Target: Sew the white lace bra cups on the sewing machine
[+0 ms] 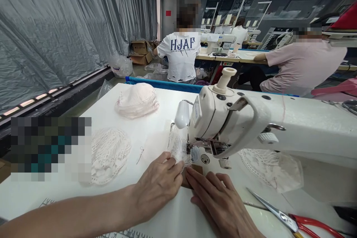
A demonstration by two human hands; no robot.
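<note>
I locate the white lace piece at the needle end of the sewing machine, on the tabletop. The left hand has bent fingers on its near edge; I cannot tell whether they pinch it. The right hand lies open, fingers extended. I judge the lace light, limp, easily snagged: apply flat fingertip pressure along the edges, clear of the needle.

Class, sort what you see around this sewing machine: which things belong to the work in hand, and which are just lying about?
Belongs to the work:
sewing machine
white lace, by the needle and the left hand
probably the red-handled scissors, untouched
probably the lace pile

Apparently just lying about:
cardboard boxes
plastic bag
</note>
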